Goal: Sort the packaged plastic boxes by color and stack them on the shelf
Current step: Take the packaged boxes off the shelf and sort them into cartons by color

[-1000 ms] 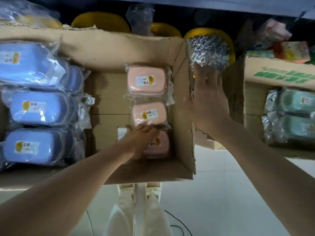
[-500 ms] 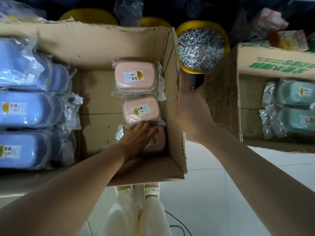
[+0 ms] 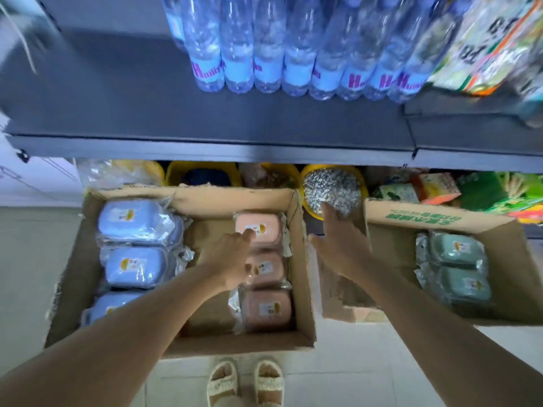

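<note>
A large cardboard carton (image 3: 188, 345) on the floor holds three blue packaged boxes (image 3: 135, 265) on its left and three pink ones in a row on its right. My left hand (image 3: 232, 257) hovers over the middle pink box (image 3: 269, 268), its forefinger stretched to the far pink box (image 3: 264, 227); it holds nothing. The near pink box (image 3: 269, 309) lies uncovered. My right hand (image 3: 340, 242) is spread with straight fingers over the gap between the cartons. A second carton (image 3: 440, 218) on the right holds two green boxes (image 3: 455, 248).
A dark grey shelf (image 3: 147, 98) runs above the cartons, with a row of water bottles (image 3: 264, 54) and colourful packs (image 3: 484, 48) on it. Under it stand yellow bowls, one filled with grey pebbles (image 3: 332, 186). My slippered feet (image 3: 244, 383) stand on the tiled floor.
The view has pulled up and back, bringing the shelf into sight. My left hand left the near pink box and moved toward the far one. My right hand came off the carton wall.
</note>
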{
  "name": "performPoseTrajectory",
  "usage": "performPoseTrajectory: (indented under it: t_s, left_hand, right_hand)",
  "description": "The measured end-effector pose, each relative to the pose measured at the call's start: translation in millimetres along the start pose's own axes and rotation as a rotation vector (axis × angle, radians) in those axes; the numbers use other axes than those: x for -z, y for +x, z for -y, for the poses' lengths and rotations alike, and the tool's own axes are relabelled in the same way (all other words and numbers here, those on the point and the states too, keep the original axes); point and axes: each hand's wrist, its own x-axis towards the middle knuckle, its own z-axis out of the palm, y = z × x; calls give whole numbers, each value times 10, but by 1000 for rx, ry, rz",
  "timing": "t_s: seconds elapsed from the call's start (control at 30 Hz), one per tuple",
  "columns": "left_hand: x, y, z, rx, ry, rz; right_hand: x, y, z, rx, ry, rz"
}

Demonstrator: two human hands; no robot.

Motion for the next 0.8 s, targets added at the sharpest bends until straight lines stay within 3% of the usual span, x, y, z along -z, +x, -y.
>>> performPoseTrajectory:
  t_s: [0.2,0.5,0.63,0.8]
  left_hand:
    - [1545,-478,-218,-5,-49,-187]
    - [3571,-1243,-605,-66,-1,-479]
    - [4161,-1518,-717,-113,-22,-601]
    - [4524,-1625,-743,-139,-22,-637]
  right_hand:
    - [1475,-400,506,183,-57,-187]
    - [3280,-1054,1194,217,-96,-469]
    - [3856,-1284,1401,212,-102,-598]
    - [4207,-1416,1511,200,-125,-653]
